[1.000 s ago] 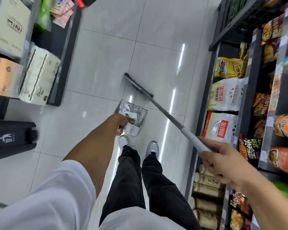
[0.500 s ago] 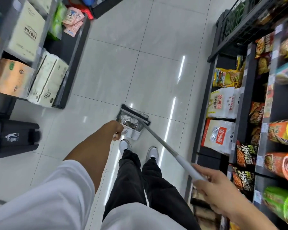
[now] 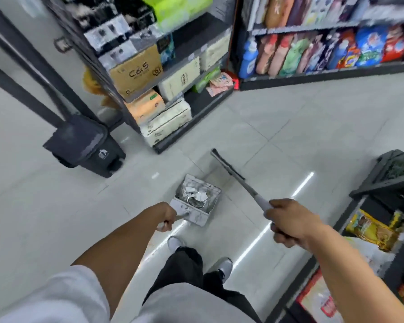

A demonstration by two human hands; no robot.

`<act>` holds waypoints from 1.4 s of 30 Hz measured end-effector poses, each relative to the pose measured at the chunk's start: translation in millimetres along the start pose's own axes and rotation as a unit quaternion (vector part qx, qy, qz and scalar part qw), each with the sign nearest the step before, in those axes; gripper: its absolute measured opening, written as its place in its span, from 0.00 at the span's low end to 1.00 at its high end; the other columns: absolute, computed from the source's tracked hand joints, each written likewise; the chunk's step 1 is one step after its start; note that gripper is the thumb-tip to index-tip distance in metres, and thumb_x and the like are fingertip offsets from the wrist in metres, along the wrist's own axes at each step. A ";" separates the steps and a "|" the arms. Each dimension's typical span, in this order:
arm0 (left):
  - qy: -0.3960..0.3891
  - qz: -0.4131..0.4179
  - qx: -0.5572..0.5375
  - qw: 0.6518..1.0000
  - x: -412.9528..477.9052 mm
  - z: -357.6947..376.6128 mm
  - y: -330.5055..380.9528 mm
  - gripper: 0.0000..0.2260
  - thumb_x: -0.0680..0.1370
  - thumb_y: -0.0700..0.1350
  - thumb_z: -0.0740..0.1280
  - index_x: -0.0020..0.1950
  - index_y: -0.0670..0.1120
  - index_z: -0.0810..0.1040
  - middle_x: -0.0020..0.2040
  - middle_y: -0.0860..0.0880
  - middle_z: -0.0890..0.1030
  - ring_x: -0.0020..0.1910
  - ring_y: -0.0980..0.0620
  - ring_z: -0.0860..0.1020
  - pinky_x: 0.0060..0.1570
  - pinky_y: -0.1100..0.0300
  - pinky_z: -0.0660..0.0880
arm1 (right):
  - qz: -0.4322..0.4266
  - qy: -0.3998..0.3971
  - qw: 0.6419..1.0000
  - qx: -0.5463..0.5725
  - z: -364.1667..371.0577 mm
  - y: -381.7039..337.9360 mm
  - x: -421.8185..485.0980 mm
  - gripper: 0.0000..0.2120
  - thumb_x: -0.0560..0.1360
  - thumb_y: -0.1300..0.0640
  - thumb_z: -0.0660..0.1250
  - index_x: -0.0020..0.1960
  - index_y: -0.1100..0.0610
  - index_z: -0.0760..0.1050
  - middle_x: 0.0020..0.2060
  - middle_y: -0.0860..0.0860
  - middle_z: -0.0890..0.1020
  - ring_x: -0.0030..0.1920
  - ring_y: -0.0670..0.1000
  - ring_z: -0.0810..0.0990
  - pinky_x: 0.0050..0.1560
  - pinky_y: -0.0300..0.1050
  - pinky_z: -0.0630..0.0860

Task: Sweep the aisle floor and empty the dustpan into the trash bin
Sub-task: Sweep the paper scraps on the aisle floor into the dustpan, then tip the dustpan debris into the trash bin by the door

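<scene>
Sweeping looks done; emptying remains.
Your left hand (image 3: 168, 216) grips the loaded dustpan (image 3: 196, 199); your right hand (image 3: 287, 221) clasps the broom (image 3: 233, 174); the trash bin (image 3: 84, 145) stands closed nearby.

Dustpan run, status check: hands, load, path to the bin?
Left hand shut on dustpan handle; right hand shut on broom. Paper scraps in pan. Trash bin ahead-left, lid closed, floor between bare.

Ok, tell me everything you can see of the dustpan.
The dustpan is a box-shaped pan, white or pale grey, its walls smeared with dark scuffs, plastic by the look of it. It holds torn white paper scraps and some dark debris. The left hand grips its short handle, carrying it low over the tiled floor, open side up. The broom is beside it, not touching.
</scene>
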State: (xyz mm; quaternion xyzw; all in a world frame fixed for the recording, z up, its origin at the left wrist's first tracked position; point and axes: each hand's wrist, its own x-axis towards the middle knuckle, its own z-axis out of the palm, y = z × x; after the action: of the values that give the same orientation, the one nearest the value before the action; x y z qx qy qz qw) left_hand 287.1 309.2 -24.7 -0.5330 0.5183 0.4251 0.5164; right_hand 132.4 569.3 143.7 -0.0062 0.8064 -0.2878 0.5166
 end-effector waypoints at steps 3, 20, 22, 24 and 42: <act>0.010 0.010 -0.040 0.999 -12.3 -19.8 -40.9 0.05 0.79 0.34 0.56 0.50 0.37 0.71 0.36 0.44 0.71 0.25 0.53 0.65 0.26 0.65 0.63 | 0.006 -0.042 0.999 -0.004 25.6 -39.9 14.5 0.06 0.79 0.64 0.57 0.43 0.59 0.66 0.32 0.55 0.67 0.19 0.49 0.67 0.22 0.36 0.56; 0.057 -0.032 -0.442 0.895 3.5 -149.0 -213.1 0.08 0.78 0.30 0.56 0.47 0.29 0.74 0.50 0.37 0.77 0.24 0.51 0.67 0.15 0.70 0.62 | 0.013 -0.186 0.981 0.061 184.4 -247.2 95.9 0.12 0.80 0.65 0.55 0.62 0.64 0.68 0.26 0.53 0.67 0.19 0.47 0.63 0.14 0.35 0.56; 0.065 -0.030 -0.488 0.870 10.7 -163.7 -217.6 0.12 0.79 0.32 0.55 0.57 0.28 0.73 0.57 0.33 0.77 0.19 0.51 0.67 0.14 0.71 0.60 | 0.012 -0.202 0.977 0.059 198.9 -282.3 114.8 0.13 0.80 0.65 0.53 0.64 0.62 0.67 0.23 0.53 0.67 0.18 0.47 0.64 0.14 0.35 0.56; 0.078 -0.033 -0.510 0.856 3.3 -175.7 -220.5 0.09 0.78 0.32 0.54 0.51 0.30 0.72 0.55 0.31 0.77 0.13 0.52 0.66 0.14 0.71 0.59 | 0.009 -0.204 0.977 0.052 209.1 -308.5 131.5 0.10 0.80 0.66 0.53 0.58 0.61 0.68 0.26 0.53 0.67 0.18 0.47 0.64 0.14 0.34 0.56; 0.035 -0.082 -0.637 0.766 -26.9 -255.1 -246.6 0.08 0.76 0.31 0.55 0.44 0.34 0.73 0.46 0.38 0.78 0.13 0.53 0.65 0.14 0.70 0.61 | 0.010 -0.233 0.969 -0.084 295.1 -478.3 247.5 0.04 0.79 0.70 0.55 0.52 0.64 0.64 0.42 0.64 0.71 0.26 0.56 0.77 0.17 0.40 0.74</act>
State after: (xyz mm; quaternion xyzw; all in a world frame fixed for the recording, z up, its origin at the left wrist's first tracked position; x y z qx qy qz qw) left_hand 507.9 42.0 55.9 -0.7941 0.1004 0.5950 0.0727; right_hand 126.5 -40.9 74.7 -0.1082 0.6853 -0.2043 0.6905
